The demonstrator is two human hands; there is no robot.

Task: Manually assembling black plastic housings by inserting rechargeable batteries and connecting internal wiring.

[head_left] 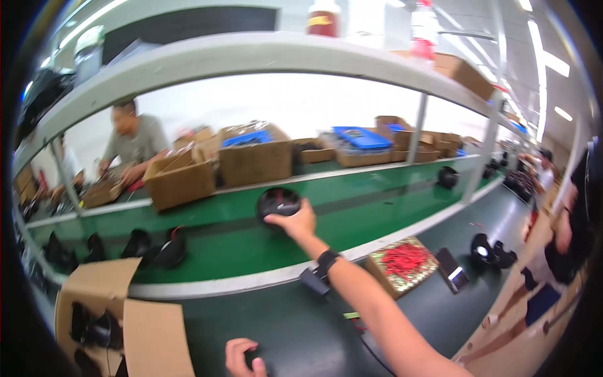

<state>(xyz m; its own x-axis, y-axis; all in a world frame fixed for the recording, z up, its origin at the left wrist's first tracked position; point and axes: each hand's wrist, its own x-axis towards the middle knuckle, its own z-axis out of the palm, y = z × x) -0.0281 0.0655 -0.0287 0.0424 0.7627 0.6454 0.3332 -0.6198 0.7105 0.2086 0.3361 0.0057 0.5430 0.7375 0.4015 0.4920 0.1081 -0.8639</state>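
Observation:
My right hand (299, 221), a dark band on its wrist, stretches far forward over the green conveyor belt (352, 210). Its thumb and fingers close around the near side of a round, black, bowl-like part (276, 204). Whether that part touches the belt I cannot tell. At the lower edge, my left hand (240, 357) is curled around a small black piece (252, 355), mostly hidden by the fingers. Below my left hand lies the dark worktable (210, 323). Several similar black parts (169, 248) sit on the belt to the left.
An open carton (154, 333) with black parts stands at lower left. Right of my forearm are a box of small red pieces (405, 261), a phone-like dark slab (452, 270) and black parts (490, 251). Cartons (254, 157) line the belt's far side. A shelf beam (264, 60) crosses above; co-workers stand beyond.

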